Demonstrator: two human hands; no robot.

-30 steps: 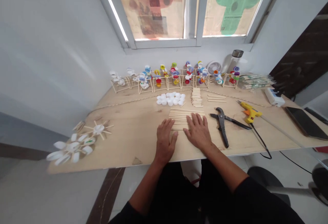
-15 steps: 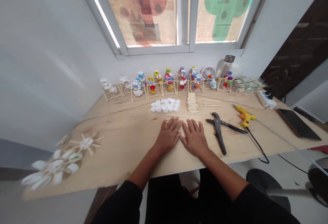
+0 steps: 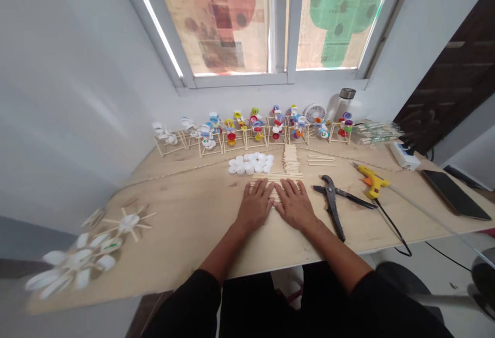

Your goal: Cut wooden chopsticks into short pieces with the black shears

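Both my hands lie flat, palms down, over a layer of thin wooden sticks [image 3: 276,178] on the table. My left hand [image 3: 255,204] has its fingers stretched forward over the left part of the sticks. Beside it, my right hand [image 3: 294,204] rests the same way on the right part, the two thumbs nearly touching. Most of the sticks are hidden under the palms and fingers. Just beyond are white bottle caps [image 3: 251,163] in a cluster and a stack of short sticks [image 3: 291,159]. A few longer sticks [image 3: 320,160] lie to the right of that stack.
Black-handled pliers [image 3: 331,206] and a yellow glue gun [image 3: 373,180] with its cord lie at right, near a phone [image 3: 454,193]. Stick frames with coloured caps [image 3: 257,129] line the back. Cap-and-stick wheels [image 3: 81,263] sit at the left. A rope [image 3: 174,172] crosses the table.
My hands stay flat on the sticks, with only slight shifts of the fingers. The whole view has tipped a little, so the table appears slightly lower.
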